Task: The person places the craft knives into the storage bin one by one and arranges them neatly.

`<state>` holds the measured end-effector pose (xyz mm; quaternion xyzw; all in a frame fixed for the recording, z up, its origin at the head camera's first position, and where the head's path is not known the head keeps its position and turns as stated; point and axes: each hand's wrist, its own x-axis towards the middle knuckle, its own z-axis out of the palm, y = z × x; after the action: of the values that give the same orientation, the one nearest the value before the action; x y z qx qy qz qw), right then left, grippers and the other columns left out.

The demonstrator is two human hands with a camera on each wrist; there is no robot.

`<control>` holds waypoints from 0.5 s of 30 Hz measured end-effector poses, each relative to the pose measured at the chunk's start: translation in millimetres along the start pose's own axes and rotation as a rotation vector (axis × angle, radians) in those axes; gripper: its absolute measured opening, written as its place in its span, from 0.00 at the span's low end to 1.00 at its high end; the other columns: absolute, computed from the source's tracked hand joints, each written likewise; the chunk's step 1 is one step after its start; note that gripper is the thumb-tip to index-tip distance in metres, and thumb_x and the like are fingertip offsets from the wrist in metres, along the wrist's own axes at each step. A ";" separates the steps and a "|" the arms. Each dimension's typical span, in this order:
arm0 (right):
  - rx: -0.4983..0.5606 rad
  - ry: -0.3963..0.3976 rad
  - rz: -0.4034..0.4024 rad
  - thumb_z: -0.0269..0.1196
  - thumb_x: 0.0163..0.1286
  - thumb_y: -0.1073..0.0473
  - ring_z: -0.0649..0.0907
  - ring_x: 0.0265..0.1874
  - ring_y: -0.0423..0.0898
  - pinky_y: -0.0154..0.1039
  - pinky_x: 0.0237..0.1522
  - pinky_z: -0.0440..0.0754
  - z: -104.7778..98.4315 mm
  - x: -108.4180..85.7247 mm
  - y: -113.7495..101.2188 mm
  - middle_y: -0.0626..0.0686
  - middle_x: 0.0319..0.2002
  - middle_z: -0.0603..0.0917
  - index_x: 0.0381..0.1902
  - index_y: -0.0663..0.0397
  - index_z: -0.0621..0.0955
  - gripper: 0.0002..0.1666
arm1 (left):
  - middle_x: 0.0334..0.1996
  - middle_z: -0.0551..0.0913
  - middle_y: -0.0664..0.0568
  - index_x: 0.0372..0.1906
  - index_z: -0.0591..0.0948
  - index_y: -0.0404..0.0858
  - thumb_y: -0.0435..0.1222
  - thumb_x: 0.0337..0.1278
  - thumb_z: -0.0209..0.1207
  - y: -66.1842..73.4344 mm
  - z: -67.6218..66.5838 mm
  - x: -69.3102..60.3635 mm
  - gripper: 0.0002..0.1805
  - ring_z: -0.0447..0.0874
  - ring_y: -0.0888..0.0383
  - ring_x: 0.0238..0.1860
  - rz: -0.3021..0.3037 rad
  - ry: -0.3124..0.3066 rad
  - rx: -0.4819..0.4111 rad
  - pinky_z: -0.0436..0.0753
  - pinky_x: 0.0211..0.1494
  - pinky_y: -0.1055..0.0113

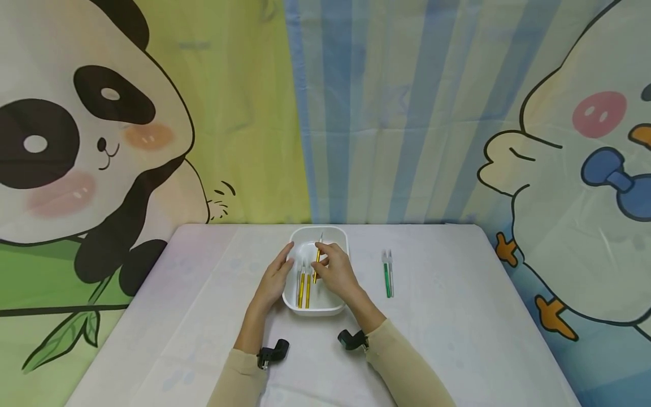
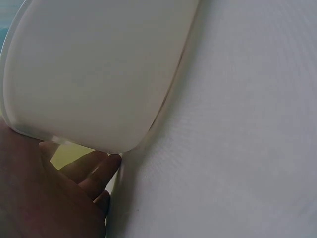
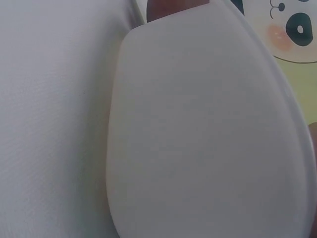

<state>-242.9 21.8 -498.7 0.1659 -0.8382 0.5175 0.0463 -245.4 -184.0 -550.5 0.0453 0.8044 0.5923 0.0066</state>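
A white rectangular tray [image 1: 325, 311] stands at the far middle of the table. Over its right half my right hand [image 1: 335, 274] pinches a slim gold pen [image 1: 317, 257] between thumb and fingers, its pointed end away from me. Two more gold pens [image 1: 301, 289] lie side by side in the tray's left half, with clear ends. My left hand [image 1: 274, 277] rests against the tray's left side, fingers fairly straight. In the left wrist view the left hand [image 2: 59, 193] is beside the tray's outer wall [image 2: 99, 79]. The right wrist view shows mostly tray wall [image 3: 198, 124], hiding the right hand's grip.
To the right of the tray, a green pen [image 1: 387, 280] and a clear or silvery one [image 1: 391, 277] lie together on the white-covered table [image 1: 447, 328]. A printed curtain [image 1: 407, 113] hangs just behind the table's far edge.
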 end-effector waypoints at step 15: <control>-0.038 -0.099 0.061 0.70 0.68 0.70 0.90 0.34 0.48 0.27 0.28 0.87 3.6 0.9 2.2 0.63 0.51 0.80 0.70 0.68 0.75 0.33 | 0.83 0.58 0.58 0.82 0.62 0.59 0.48 0.83 0.46 1.8 -0.9 0.4 0.28 0.49 0.51 0.85 -0.002 -0.016 -0.013 0.48 0.87 0.45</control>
<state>-244.1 19.3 -502.0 0.1648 -0.8537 0.4940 -0.0076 -245.8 -184.3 -548.5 0.0491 0.8005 0.5971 0.0138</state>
